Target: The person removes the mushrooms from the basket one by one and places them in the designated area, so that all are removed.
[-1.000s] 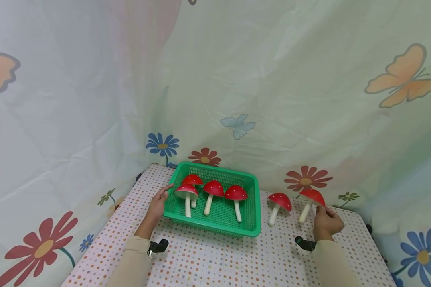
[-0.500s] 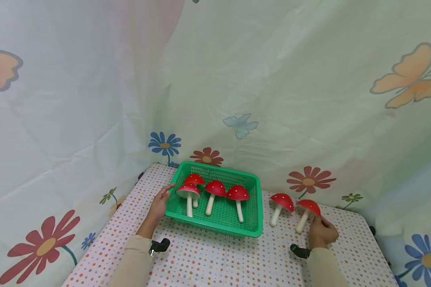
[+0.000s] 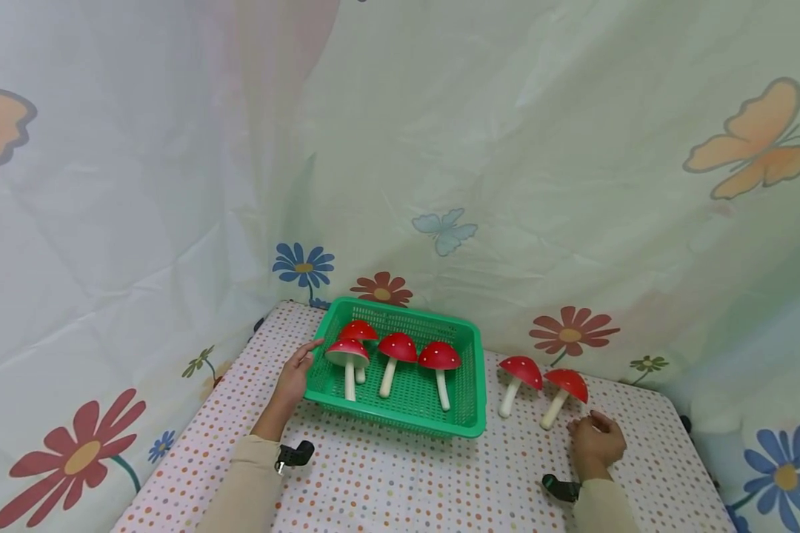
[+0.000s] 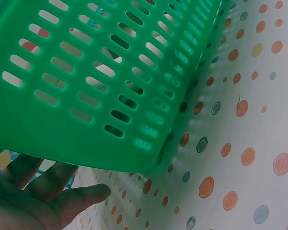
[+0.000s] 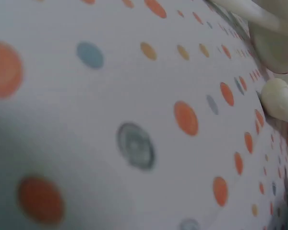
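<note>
Nearest, both forearms, covered by a left sleeve and a right sleeve, are stretched forward over the dotted tablecloth. The right hand is held low, its fingers loosely bent and nothing grasped; whether the cloth is touched cannot be told. Just beyond it, a red-capped mushroom is laid with its stem slanted nearward, and a second mushroom is placed likewise just to its left. The left hand is set against the left end of the green basket, its fingers nearly straight, partly hidden by the rim, the thumb spread away. Inside, four mushrooms are contained. Farthest, a flowered backdrop is hung.
</note>
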Demonstrator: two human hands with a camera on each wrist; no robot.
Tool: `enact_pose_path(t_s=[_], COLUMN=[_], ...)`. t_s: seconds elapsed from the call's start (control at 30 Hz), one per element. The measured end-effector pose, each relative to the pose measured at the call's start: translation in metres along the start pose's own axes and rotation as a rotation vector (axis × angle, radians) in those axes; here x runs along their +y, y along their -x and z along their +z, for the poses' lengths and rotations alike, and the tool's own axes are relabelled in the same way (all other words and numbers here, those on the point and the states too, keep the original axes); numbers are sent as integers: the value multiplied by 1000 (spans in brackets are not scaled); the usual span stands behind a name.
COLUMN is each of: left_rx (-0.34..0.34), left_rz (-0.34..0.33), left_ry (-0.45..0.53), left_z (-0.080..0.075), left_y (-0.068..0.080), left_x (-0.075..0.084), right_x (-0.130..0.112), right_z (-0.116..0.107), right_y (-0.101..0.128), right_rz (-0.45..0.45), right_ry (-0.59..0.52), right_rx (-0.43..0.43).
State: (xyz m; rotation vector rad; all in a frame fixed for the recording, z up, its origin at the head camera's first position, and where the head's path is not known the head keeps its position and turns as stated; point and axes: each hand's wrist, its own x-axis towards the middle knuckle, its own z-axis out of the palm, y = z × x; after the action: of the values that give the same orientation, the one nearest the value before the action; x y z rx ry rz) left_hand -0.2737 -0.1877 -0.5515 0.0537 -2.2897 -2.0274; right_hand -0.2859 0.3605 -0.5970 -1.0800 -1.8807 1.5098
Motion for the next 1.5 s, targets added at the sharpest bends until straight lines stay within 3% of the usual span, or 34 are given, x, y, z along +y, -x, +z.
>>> enact_pose_path(t_s=[0.13, 0.27, 0.37, 0.47, 0.57, 0.7, 0.8, 0.97, 1.07, 1.17, 1.4, 1.5], left_rx=[-2, 1, 16, 14, 11, 16, 16, 6, -2, 3, 28, 39], left_rz=[-1, 1, -12, -33, -45, -32, -19, -10, -12, 3, 16, 17], left_ry=[-1, -6, -5, 1, 9, 20, 11, 6, 21, 19, 4, -3], left_z=[0, -1, -1, 0, 0, 0, 0, 1, 3, 4, 4, 3], left_y=[-2, -3, -3, -2, 0, 2, 3, 1, -1, -2, -3, -4], left_x=[1, 3, 4, 2, -3, -7, -7, -1, -2, -6, -6, -5], right_x=[-1, -14, -43, -84, -120, -144, -150, -143, -136, -128, -115, -115], right_z=[-5, -1, 7, 16, 31, 67, 102, 159, 180, 193, 212, 214], right_y=[0, 8, 29, 62, 93, 118, 132, 145, 155, 167, 188, 195], right_rz=[-47, -212, -255, -205, -152, -83, -62, -124, -179, -270, -484, -572], right_ry=[-66, -200, -342, -445, -460, -555, -603, -546, -513, -431, -83, 59], right_rx=[31, 4, -107, -251, -409, -580, -658, -731, -767, -856, -1248, -1377])
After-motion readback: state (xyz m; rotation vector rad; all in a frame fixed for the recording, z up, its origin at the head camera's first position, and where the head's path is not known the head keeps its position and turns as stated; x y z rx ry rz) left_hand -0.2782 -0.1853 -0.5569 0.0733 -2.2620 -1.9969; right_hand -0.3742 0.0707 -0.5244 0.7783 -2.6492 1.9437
